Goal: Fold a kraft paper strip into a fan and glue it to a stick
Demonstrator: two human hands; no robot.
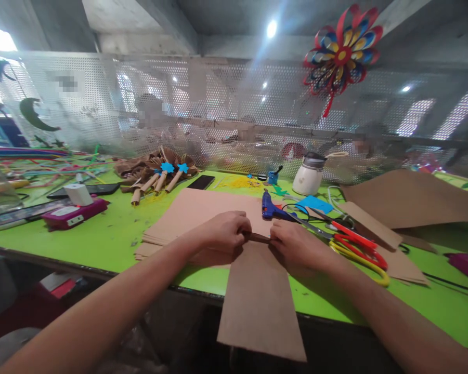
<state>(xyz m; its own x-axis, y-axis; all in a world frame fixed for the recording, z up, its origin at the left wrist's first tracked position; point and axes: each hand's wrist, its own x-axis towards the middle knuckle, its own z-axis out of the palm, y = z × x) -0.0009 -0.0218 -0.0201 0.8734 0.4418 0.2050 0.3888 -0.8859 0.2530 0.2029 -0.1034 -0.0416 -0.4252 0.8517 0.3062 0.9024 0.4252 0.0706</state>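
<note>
Rolling, paper strip: far edge turned into a narrow roll or fold (can't tell which); rest flat, so prob. early stage, most of length undone.
Hands: L hand & R hand apart, fingers curled, each pinching an end of turned edge.
Strip pos.: btwn forearms, near end out past desk edge.
Paper stack: by L hand, flat.
Glue gun: just beyond R hand.
Scissors: R of R hand, red & yellow handles.
Far side: phone, white jar, brown paper pcs. w/ blue stars.
</note>
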